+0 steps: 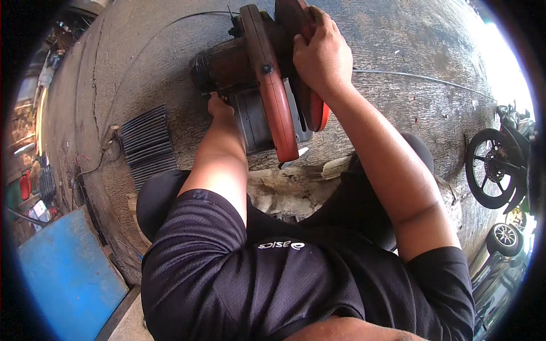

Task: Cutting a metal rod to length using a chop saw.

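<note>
Nearest to the camera is the black T-shirt of the person, with a strip of skin that the lower edge cuts off. Beyond the folded legs, on the worn ground, stands a red cut-off saw, straight in front of the person; its upper end is cut by the top edge of the view. The right hand holds the rim of its disc guard, the thumb standing apart from the bent fingers, whose far tips are partly hidden. The left hand is low beside the dark motor, near the grey base; its fingers are curled at a small dark knob, but I cannot tell if they pinch it. To the left lies a black ribbed sheet, its lower corner covered by the knee, and lower down a blue panel. To the right, a motorcycle and a car wheel stand near the bent, dark rim, which hides much of the motorcycle.
</note>
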